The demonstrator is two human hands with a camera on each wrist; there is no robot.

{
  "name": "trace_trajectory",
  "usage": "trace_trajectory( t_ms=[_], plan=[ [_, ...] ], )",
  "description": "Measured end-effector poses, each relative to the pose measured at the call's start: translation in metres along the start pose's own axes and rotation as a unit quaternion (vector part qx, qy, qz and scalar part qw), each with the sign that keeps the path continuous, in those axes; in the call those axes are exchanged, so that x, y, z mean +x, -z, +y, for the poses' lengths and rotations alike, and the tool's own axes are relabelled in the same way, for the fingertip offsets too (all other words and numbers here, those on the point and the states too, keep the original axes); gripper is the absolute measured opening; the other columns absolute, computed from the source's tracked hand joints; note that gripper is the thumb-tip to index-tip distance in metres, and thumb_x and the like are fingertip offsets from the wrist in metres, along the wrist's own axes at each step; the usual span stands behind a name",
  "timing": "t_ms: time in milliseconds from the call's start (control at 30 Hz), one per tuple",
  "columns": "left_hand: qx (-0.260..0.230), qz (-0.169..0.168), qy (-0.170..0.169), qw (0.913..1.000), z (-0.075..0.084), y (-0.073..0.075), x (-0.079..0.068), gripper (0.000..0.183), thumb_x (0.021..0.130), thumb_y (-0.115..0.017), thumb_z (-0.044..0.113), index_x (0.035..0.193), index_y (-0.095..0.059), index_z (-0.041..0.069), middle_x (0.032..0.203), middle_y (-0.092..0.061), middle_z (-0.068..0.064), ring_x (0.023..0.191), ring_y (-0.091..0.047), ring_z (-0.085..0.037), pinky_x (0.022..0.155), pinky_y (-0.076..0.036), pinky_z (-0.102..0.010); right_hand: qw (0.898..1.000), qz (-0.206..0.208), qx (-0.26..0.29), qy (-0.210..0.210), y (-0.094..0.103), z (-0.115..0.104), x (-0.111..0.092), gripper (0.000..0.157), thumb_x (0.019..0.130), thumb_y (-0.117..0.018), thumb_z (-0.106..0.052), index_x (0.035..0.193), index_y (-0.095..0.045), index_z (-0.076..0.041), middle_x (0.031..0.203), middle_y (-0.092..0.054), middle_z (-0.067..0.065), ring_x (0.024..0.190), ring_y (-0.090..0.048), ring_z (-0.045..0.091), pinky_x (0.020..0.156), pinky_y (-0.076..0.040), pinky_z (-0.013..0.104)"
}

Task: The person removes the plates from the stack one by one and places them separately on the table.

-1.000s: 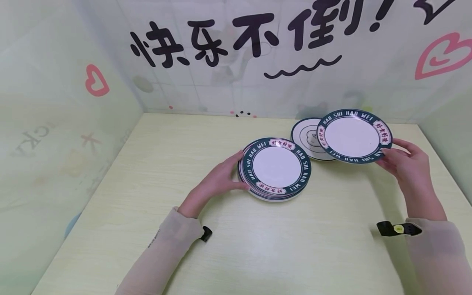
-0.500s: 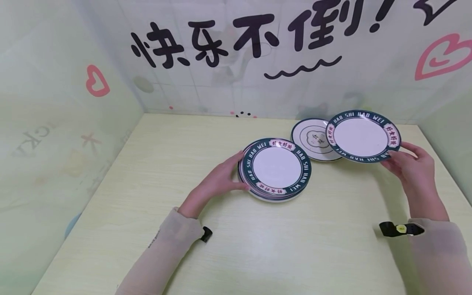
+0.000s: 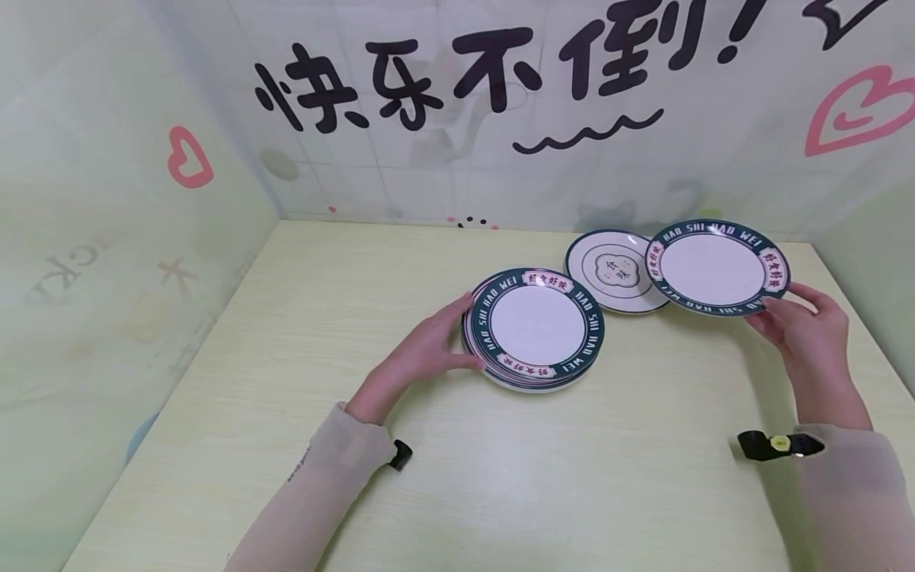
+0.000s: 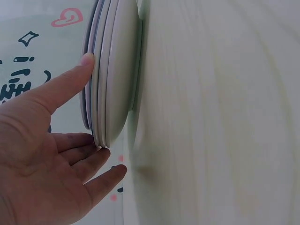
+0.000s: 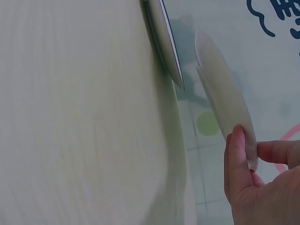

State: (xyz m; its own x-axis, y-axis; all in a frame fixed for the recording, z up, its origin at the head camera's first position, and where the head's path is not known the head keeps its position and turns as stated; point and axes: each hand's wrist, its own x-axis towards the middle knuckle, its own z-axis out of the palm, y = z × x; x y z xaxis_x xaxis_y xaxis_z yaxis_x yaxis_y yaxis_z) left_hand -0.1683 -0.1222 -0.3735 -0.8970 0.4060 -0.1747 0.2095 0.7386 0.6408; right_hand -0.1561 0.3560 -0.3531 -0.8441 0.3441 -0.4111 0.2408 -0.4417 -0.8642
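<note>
A stack of several plates (image 3: 538, 324), the top one with a white middle and a dark green lettered rim, stands on the table. My left hand (image 3: 426, 345) rests on its left side; in the left wrist view the thumb (image 4: 70, 86) and fingertips touch the plate edges, fairly straight. My right hand (image 3: 804, 330) pinches the near right rim of another green-rimmed plate (image 3: 715, 268), thumb above and fingers beneath. That plate is raised off the table, as the right wrist view shows. Behind and left of it lies a white plate (image 3: 604, 270) with a thin dark rim and a centre drawing, partly covered from above.
The pale wooden table (image 3: 515, 477) meets a printed back wall (image 3: 429, 183) just behind the plates. Side walls rise at left and right. Black straps (image 3: 779, 445) show at the cuffs.
My right hand has carried its plate to the right and slightly toward me, uncovering more of the white plate behind. The left hand and the stack have stayed put.
</note>
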Motion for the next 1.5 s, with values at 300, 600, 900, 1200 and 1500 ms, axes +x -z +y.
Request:
trace_trajectory(
  t_ms=[300, 600, 900, 1200, 1500],
  plan=[
    [0.000, 0.001, 0.001, 1.0000, 0.000, 0.000, 0.000, 0.110, 0.076, -0.086, 0.037, 0.160, -0.020, 0.015, 0.168, -0.018, -0.002, 0.156, -0.018, -0.025, 0.128, -0.021, -0.042, 1.000, 0.011, 0.009, -0.004, 0.005, 0.003, 0.005, 0.051, 0.087, -0.072, 0.003, 0.119, -0.044, -0.025, 0.092, -0.060, -0.004, 0.070, -0.073, 0.012, 0.067, -0.064, 0.023],
    [-0.002, 0.002, 0.002, 1.0000, 0.000, 0.000, -0.001, 0.110, 0.076, -0.086, 0.037, 0.160, -0.020, 0.015, 0.168, -0.018, -0.003, 0.156, -0.018, -0.025, 0.129, -0.020, -0.042, 0.999, 0.027, 0.024, -0.017, 0.010, 0.004, 0.011, 0.053, 0.086, -0.071, 0.005, 0.118, -0.043, -0.026, 0.089, -0.059, -0.003, 0.069, -0.072, 0.013, 0.067, -0.064, 0.024],
    [0.001, 0.004, 0.000, 1.0000, -0.002, -0.001, -0.001, 0.110, 0.075, -0.087, 0.038, 0.160, -0.020, 0.016, 0.168, -0.018, -0.002, 0.156, -0.018, -0.024, 0.128, -0.021, -0.042, 0.998, 0.052, 0.003, -0.033, 0.012, 0.004, 0.015, 0.052, 0.088, -0.070, 0.004, 0.117, -0.042, -0.030, 0.111, -0.049, -0.005, 0.070, -0.071, 0.009, 0.070, -0.064, 0.022],
    [-0.002, 0.006, -0.002, 1.0000, -0.001, -0.001, 0.000, 0.112, 0.074, -0.087, 0.039, 0.160, -0.021, 0.016, 0.168, -0.018, -0.003, 0.156, -0.018, -0.025, 0.128, -0.021, -0.043, 0.996, 0.072, 0.011, -0.055, 0.015, 0.003, 0.017, 0.065, 0.087, -0.071, 0.002, 0.127, -0.036, -0.036, 0.120, -0.043, -0.010, 0.070, -0.070, 0.008, 0.071, -0.064, 0.023],
    [-0.001, 0.007, 0.001, 1.0000, 0.000, -0.001, 0.000, 0.112, 0.073, -0.087, 0.039, 0.160, -0.021, 0.016, 0.168, -0.019, -0.003, 0.155, -0.019, -0.025, 0.128, -0.021, -0.043, 0.994, 0.086, 0.018, -0.066, 0.017, 0.003, 0.020, 0.075, 0.088, -0.071, 0.002, 0.135, -0.029, -0.038, 0.119, -0.045, -0.011, 0.069, -0.071, 0.009, 0.073, -0.064, 0.023]
  ],
)
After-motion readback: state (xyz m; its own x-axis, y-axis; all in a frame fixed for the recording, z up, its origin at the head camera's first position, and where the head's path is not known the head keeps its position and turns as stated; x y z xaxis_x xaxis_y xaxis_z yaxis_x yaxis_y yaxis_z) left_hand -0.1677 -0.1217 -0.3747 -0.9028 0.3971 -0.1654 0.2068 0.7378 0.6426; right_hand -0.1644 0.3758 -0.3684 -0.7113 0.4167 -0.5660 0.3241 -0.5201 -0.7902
